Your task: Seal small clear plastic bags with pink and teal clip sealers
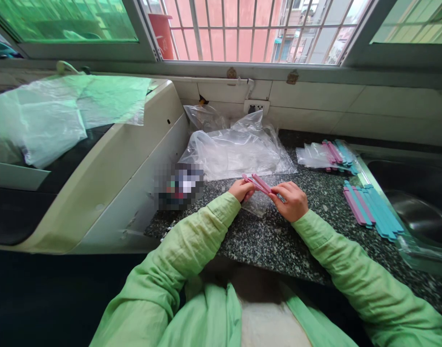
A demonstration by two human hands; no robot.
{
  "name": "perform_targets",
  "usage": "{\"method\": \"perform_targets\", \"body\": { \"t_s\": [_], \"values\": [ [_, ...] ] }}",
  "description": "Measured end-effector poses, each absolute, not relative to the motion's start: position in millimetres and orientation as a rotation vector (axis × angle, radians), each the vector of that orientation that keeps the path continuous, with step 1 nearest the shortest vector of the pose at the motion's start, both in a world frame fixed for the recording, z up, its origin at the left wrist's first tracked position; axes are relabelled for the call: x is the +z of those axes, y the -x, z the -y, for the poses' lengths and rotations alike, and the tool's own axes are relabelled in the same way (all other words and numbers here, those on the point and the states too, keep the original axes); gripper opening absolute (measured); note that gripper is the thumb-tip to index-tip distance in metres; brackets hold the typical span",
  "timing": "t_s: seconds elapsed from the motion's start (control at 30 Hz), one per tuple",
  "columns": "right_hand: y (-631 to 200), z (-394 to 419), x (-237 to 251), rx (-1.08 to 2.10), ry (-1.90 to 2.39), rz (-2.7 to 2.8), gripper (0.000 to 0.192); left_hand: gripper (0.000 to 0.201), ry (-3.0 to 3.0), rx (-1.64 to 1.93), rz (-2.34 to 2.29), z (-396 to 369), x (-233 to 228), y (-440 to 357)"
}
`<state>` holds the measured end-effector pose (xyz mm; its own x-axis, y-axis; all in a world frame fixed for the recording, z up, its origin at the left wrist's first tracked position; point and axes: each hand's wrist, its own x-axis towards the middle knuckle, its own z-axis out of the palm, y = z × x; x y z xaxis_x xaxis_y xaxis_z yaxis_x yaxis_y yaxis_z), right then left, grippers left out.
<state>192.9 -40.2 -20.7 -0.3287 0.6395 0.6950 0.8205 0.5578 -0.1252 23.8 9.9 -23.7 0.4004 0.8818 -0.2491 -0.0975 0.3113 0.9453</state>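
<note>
The person is sitting at a dark speckled granite counter (264, 241) beneath a barred window, both arms in light green sleeves reaching forward. The left hand (241, 189) is pinching one end of a pair of slim pink plastic sticks (259, 183), its fingers curled closed around them. The right hand (291, 200) is gripping the other end, thumb and fingers closed on the sticks. The sticks are being held just above the counter near its middle, slanting from the left hand down towards the right hand. A small clear plastic sleeve (257, 205) is lying on the counter directly under the hands.

Behind the hands, towards the counter's back edge, a large crumpled clear plastic bag (235, 152) is resting against the tiled wall. Near the back right corner, a stack of clear packets holding pink and blue sticks (327, 156) is lying flat. Along the right edge, just beside a steel sink (419, 212), a loose row of pink and blue plastic sticks (372, 210) is lying side by side, well apart from the hands. At the counter's left edge, a cream-coloured appliance (127, 164) is standing with a thin translucent plastic sheet (61, 113) draped over its top.
</note>
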Motion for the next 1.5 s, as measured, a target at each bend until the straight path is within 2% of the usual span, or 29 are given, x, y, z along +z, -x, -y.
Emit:
{"method": "perform_targets", "body": {
  "t_s": [0.87,1.03,1.27,1.5],
  "values": [
    [-193.4,39.1,-22.1,-0.45,1.174,2.169,0.014,0.01,-1.26,0.813,-0.898,-6.9,-21.3,-24.4],
    [-192.5,39.7,-21.6,-0.466,1.182,2.173,0.014,0.016,-1.296,0.835,-0.903,-5.9,-19.7,-23.9],
    [-191.7,40.7,-20.6,-0.496,1.196,2.184,0.015,0.037,-1.312,0.922,-0.866,-10.9,-25.5,-22.6],
    [-190.3,43.0,-18.2,-0.531,1.238,2.201,0.017,0.045,-1.325,0.958,-0.914,-9.2,-21.8,-21.1]
  ]
}}
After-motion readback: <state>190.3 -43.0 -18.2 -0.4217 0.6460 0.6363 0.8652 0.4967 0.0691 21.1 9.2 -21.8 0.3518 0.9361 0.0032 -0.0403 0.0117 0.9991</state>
